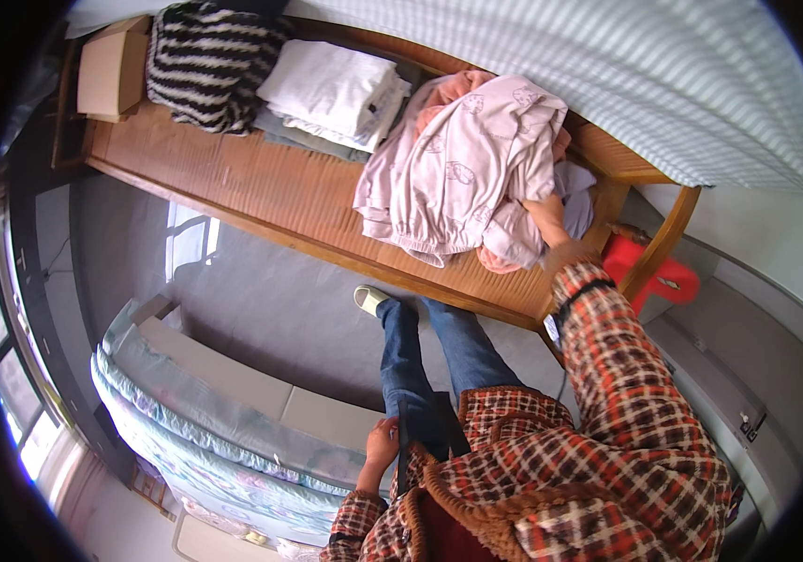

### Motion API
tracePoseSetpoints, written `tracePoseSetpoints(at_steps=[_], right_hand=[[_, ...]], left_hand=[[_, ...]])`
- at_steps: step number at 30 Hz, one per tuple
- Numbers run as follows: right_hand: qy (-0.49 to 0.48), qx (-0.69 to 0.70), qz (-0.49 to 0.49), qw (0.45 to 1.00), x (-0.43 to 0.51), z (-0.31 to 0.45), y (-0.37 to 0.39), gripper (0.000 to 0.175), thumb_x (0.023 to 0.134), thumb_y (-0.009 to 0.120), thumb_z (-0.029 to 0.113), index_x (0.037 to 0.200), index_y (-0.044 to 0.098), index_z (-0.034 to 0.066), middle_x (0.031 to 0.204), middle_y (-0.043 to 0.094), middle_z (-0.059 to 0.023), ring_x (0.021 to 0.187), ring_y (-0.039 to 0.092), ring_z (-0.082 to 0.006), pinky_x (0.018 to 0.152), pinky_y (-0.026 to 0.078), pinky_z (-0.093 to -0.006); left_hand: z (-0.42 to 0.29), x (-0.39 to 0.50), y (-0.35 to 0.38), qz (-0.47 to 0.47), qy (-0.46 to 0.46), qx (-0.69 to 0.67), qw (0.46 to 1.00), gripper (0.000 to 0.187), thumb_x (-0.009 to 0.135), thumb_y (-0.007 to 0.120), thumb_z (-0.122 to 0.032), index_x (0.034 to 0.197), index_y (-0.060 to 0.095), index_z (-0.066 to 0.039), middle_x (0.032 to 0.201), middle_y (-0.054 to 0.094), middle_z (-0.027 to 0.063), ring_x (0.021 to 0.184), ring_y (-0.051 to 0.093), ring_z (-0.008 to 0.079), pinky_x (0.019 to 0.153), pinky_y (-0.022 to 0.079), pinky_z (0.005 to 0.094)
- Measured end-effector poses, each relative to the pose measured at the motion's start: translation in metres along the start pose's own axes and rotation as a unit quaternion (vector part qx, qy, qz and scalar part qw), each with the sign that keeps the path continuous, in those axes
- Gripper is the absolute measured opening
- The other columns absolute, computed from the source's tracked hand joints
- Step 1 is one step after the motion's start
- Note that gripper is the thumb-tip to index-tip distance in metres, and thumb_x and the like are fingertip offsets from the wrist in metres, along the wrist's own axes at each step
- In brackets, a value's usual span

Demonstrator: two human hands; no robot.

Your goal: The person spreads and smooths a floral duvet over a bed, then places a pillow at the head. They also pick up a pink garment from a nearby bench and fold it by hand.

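Note:
My right hand (pixel 547 214) reaches into a heap of clothes at the right end of a wooden bench (pixel 233 172). Its fingers are partly hidden in the folds and grip the edge of a pale pink printed garment (pixel 468 151) with a gathered elastic band. Peach-coloured fabric (pixel 496 261) shows under that garment, and greyish-lilac fabric (pixel 578 193) lies just beyond my hand. Down by my jeans, my left hand (pixel 381 441) hangs close to a dark strap at the jacket's front; its fingertips are mostly hidden.
Left of the heap lie folded white clothes (pixel 334 84), a black-and-white striped textile (pixel 215 70) and a cardboard box (pixel 108 74). A red plastic object (pixel 664 277) stands past the bench's curved armrest (pixel 664 239). Behind me is a bed with a floral cover (pixel 233 449).

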State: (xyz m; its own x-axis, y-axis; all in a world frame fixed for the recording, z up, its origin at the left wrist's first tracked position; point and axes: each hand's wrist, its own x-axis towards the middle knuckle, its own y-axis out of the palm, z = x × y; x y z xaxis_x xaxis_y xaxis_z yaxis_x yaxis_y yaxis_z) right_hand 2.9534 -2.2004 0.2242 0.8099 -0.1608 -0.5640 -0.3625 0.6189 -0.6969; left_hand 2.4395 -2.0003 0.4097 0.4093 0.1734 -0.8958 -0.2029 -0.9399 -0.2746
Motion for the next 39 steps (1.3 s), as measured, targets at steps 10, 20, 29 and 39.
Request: tracePoseSetpoints(at_steps=[10, 20, 29, 39], right_hand=[[-0.023, 0.341, 0.207, 0.917, -0.214, 0.082, -0.089, 0.049, 0.061, 0.056, -0.004, 0.110, 0.053, -0.0036, 0.096, 0.058, -0.0031, 0.082, 0.055, -0.0142, 0.071, 0.042, -0.0258], [-0.177, 0.389, 0.326, 0.843, -0.380, 0.299, -0.140, 0.058, 0.055, 0.053, 0.006, 0.111, 0.053, -0.0044, 0.099, 0.061, -0.0107, 0.089, 0.060, -0.0224, 0.080, 0.051, -0.0318], [-0.484, 0.429, 0.277, 0.711, -0.459, 0.468, -0.126, 0.044, 0.070, 0.053, 0.010, 0.112, 0.053, -0.0019, 0.099, 0.061, -0.0104, 0.086, 0.060, -0.0192, 0.075, 0.050, -0.0296], [-0.639, 0.315, 0.284, 0.642, -0.413, 0.624, -0.035, 0.026, 0.072, 0.052, 0.004, 0.096, 0.062, -0.0016, 0.091, 0.063, -0.0082, 0.079, 0.060, -0.0149, 0.070, 0.049, -0.0260]], left_hand=[[0.056, 0.002, -0.011, -0.033, 0.055, -0.062, 0.996, 0.028, 0.078, 0.054, -0.010, 0.105, 0.059, -0.005, 0.095, 0.062, 0.0154, 0.087, 0.061, 0.0304, 0.078, 0.049, 0.0384], [0.098, 0.026, -0.094, -0.114, 0.125, -0.077, 0.982, 0.027, 0.079, 0.051, -0.016, 0.102, 0.062, -0.007, 0.086, 0.065, 0.0169, 0.083, 0.062, 0.0333, 0.076, 0.049, 0.0405], [0.119, 0.048, -0.190, -0.222, 0.167, -0.108, 0.955, 0.024, 0.079, 0.056, -0.011, 0.102, 0.060, -0.005, 0.088, 0.065, 0.0137, 0.083, 0.063, 0.0265, 0.075, 0.049, 0.0344], [0.122, 0.088, -0.199, -0.298, 0.160, -0.226, 0.914, 0.021, 0.083, 0.056, -0.009, 0.102, 0.061, -0.004, 0.089, 0.066, 0.0135, 0.079, 0.064, 0.0229, 0.072, 0.050, 0.0329]])
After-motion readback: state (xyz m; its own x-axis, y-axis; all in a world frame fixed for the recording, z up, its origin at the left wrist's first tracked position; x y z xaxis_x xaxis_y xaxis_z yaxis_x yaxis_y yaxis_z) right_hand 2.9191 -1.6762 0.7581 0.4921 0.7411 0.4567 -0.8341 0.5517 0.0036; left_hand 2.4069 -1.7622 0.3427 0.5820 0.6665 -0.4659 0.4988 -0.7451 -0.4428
